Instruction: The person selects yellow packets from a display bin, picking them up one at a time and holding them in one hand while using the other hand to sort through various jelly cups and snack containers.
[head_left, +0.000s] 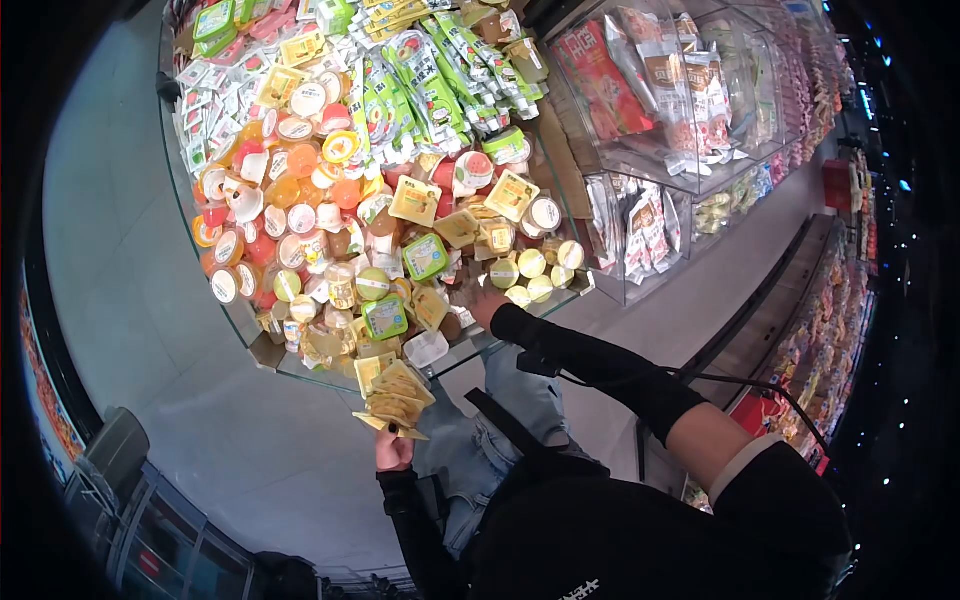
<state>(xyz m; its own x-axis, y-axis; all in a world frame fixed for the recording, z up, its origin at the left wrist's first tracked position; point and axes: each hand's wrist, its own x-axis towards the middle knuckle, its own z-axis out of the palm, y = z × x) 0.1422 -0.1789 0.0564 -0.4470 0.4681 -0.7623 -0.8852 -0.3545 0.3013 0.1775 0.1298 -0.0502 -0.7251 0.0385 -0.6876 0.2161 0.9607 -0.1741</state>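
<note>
My left hand [394, 451] is closed on a stack of yellow square cups [398, 394], held just outside the near edge of a glass-walled bin [222, 312]. My right hand [487, 303] reaches over the bin's near right part, beside round cups with pale green lids [532, 263]; its fingers are dark and blurred among the packs. Two green square cups [426, 257] and a loose yellow cup [430, 308] lie left of it. A whitish square cup [426, 348] sits close to the near glass edge.
Green stick packs [425, 85] and orange jelly cups [301, 160] fill the bin further off. Clear boxes of snack bags [690, 85] stand at the right. A black cable [745, 380] hangs by my right arm. Grey floor [120, 260] shows at the left.
</note>
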